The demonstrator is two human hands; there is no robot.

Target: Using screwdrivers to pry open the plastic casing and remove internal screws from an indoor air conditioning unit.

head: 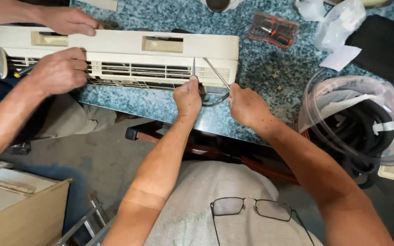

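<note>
Unit: a cream plastic air-conditioner casing (pixel 115 54) is laid lengthwise on a blue speckled table (pixel 270 68), its slatted grille turned toward the wearer and its right end near the table edge.
Left hand: the left hand (pixel 187 96) is raised from a forearm that runs up from the lower middle of the view; the fingers are curled together and pinched on a thin metal rod (pixel 194 66), held upright against the grille.
Right hand: the right hand (pixel 246 105) is brought in from the lower right, wrist bent inward; the fingers are closed round a second thin metal tool (pixel 216 73), which is slanted up and left to the casing's lower right corner.
Spacing: the two hands are set just beside each other, apart, at the casing's lower edge.
Cable: a dark cable (pixel 215 101) is looped below the casing between the two hands.
Other person: two more hands are seen at the left end; one hand (pixel 69 20) is laid flat on the casing top, fingers together, the other hand (pixel 60 70) is pressed on the grille, fingers curled.
Surroundings: a case of screwdriver bits (pixel 273 29) is seen further back on the table; a coil of clear hose (pixel 356 118) is seen at the right; spectacles (pixel 251 208) are hung at the wearer's shirt.
</note>
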